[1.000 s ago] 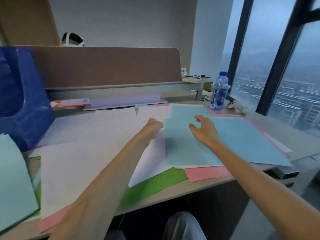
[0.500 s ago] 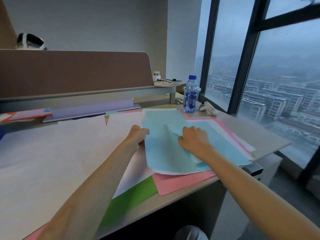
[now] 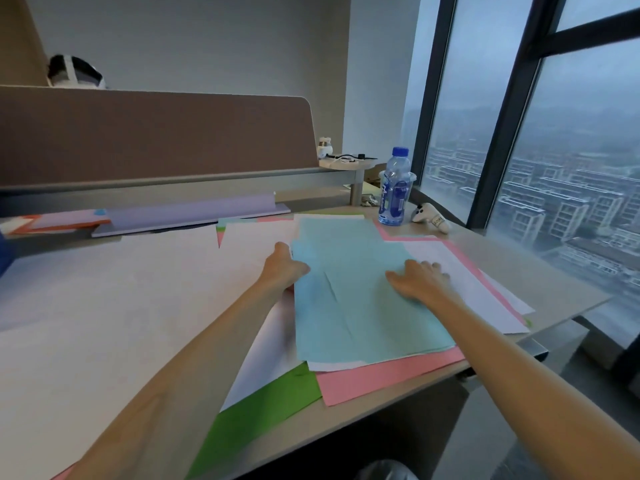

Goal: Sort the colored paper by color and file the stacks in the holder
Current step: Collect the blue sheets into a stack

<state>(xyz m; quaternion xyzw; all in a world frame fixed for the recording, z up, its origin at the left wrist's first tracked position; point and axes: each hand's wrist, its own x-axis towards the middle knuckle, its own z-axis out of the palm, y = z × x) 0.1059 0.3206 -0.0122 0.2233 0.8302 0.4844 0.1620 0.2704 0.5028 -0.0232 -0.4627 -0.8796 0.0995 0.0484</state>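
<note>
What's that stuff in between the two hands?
Light blue paper. The head view shows it filling the whole stretch from the left hand at its edge to the right hand lying flat on it.

A water bottle point(image 3: 394, 188) and small white object point(image 3: 431, 218) are crowding the desk's point(image 3: 540, 282) far right corner (beside the window point(image 3: 588, 168)); a partition point(image 3: 156, 133) is walling the back.

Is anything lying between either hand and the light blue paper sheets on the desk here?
Nothing visible does. The light blue paper sheets lie uncovered, above the pink paper sheet. The right hand rests flat on them, and the left hand touches their left edge, its fingertips hidden.
</note>
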